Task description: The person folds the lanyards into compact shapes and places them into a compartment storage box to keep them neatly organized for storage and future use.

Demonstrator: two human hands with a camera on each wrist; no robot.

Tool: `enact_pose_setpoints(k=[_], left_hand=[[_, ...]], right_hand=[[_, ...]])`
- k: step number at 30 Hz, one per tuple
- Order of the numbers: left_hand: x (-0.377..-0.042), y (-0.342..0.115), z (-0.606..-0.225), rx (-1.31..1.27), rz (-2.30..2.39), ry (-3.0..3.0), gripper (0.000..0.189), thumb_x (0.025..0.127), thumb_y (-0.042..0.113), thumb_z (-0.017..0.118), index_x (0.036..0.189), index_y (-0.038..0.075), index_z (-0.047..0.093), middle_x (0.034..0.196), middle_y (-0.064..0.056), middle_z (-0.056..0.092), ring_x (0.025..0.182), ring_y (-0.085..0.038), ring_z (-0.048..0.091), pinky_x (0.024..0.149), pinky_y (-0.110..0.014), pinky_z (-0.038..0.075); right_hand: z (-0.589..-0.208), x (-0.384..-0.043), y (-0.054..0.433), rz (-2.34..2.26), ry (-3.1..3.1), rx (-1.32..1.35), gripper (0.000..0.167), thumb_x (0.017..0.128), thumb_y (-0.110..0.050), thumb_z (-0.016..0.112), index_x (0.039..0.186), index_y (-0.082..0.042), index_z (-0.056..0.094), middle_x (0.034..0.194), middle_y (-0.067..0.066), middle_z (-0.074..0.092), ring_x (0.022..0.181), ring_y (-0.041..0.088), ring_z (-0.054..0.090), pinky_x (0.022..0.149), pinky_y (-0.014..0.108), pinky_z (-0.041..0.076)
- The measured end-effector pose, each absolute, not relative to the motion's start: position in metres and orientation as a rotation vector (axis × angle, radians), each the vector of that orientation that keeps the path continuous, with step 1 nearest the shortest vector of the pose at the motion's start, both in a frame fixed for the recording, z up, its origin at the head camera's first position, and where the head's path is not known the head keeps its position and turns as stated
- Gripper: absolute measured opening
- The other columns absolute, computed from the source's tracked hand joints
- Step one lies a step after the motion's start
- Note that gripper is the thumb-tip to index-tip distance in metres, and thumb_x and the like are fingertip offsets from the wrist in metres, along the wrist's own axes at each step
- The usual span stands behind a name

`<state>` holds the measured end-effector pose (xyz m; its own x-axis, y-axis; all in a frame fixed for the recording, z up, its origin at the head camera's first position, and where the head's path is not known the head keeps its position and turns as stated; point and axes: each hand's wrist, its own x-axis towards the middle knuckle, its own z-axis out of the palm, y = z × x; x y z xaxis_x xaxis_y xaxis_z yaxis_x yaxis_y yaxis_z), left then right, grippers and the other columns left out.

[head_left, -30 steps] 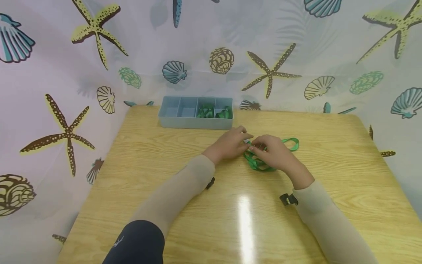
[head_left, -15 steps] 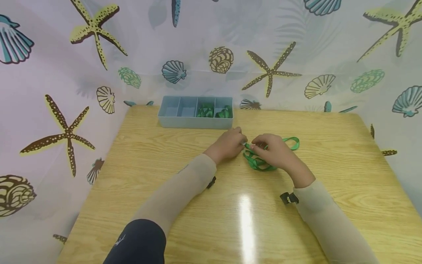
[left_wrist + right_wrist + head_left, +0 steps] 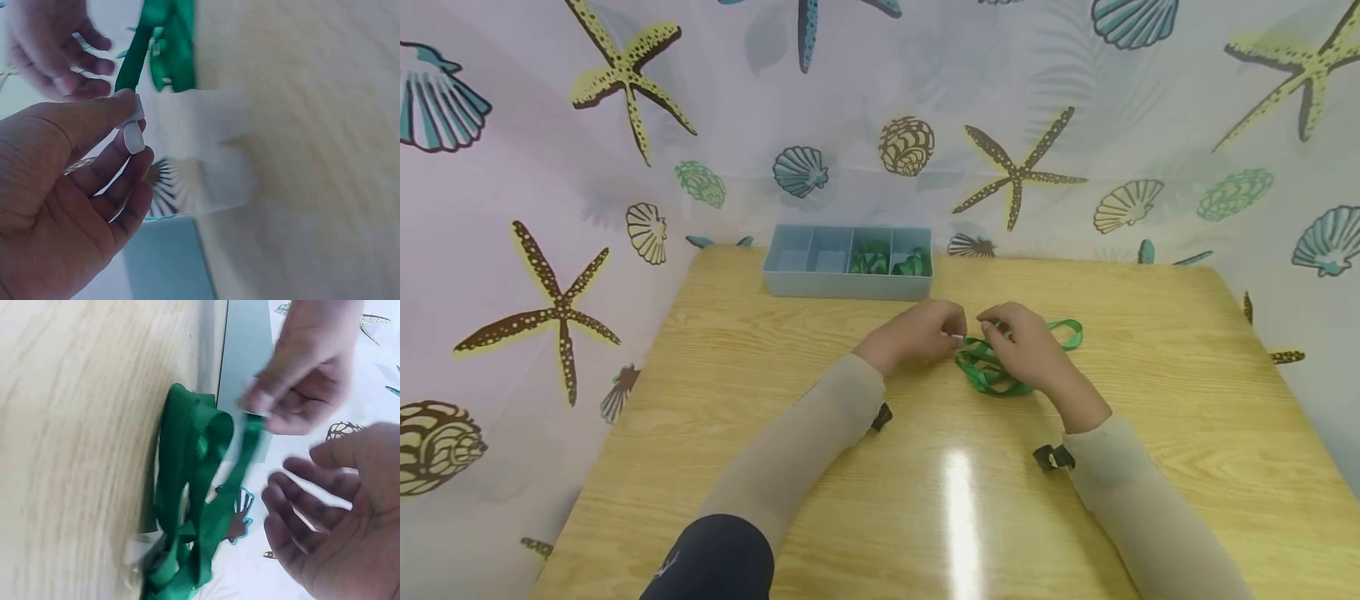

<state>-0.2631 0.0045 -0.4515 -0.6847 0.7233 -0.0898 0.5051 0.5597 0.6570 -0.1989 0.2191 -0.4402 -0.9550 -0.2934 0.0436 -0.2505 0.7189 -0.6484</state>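
A loose bundle of green ribbon lies on the wooden table, in front of and to the right of the divided box. One ribbon end carries a small white end piece. My left hand pinches that piece between thumb and forefinger, and a length of ribbon runs from it down to the bundle. Just to the right, my right hand hovers over the bundle with its fingers loosely bent. In the right wrist view this hand holds nothing, its thumb and fingers apart beside the ribbon strand.
A light blue box with several compartments stands at the back of the table. Its two right compartments hold green ribbon; the two left ones show bare bottoms. A cloth printed with shells and starfish hangs behind.
My left hand has gone from parted fingers beside the ribbon end to pinching its white end piece. My right fingers, earlier at the ribbon end, now stand apart from it.
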Motion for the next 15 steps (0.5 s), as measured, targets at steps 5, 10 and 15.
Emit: enact_pose_setpoints(k=[5, 10, 15], left_hand=[[-0.260, 0.001, -0.433, 1.011, 1.113, 2.341, 0.015, 0.108, 0.020, 0.065, 0.116, 0.010, 0.072, 0.120, -0.006, 0.073, 0.111, -0.017, 0.069, 0.098, -0.033, 0.057], [-0.256, -0.003, -0.412, 1.016, 1.273, 2.304, 0.017, 0.109, 0.020, 0.063, 0.116, 0.009, 0.075, 0.114, -0.008, 0.075, 0.098, -0.019, 0.074, 0.085, -0.033, 0.059], [-0.253, -0.007, -0.402, 1.047, 1.248, 2.360, 0.019, 0.110, 0.020, 0.062, 0.119, 0.012, 0.076, 0.114, -0.003, 0.076, 0.092, -0.015, 0.070, 0.083, -0.030, 0.057]], right_hand=[[-0.440, -0.201, 0.222, -1.238, 2.788, -0.345, 0.049, 0.116, -0.033, 0.040, 0.140, 0.003, 0.063, 0.141, 0.025, 0.060, 0.132, 0.044, 0.056, 0.108, 0.064, 0.048], [-0.441, -0.207, 0.223, -1.540, 2.491, -0.271, 0.059, 0.116, -0.046, 0.039, 0.133, 0.003, 0.067, 0.138, 0.027, 0.065, 0.134, 0.040, 0.057, 0.118, 0.062, 0.041], [-0.442, -0.210, 0.221, -1.712, 2.342, -0.302, 0.055, 0.115, -0.044, 0.044, 0.112, 0.004, 0.071, 0.111, 0.012, 0.074, 0.106, 0.021, 0.069, 0.105, 0.041, 0.054]])
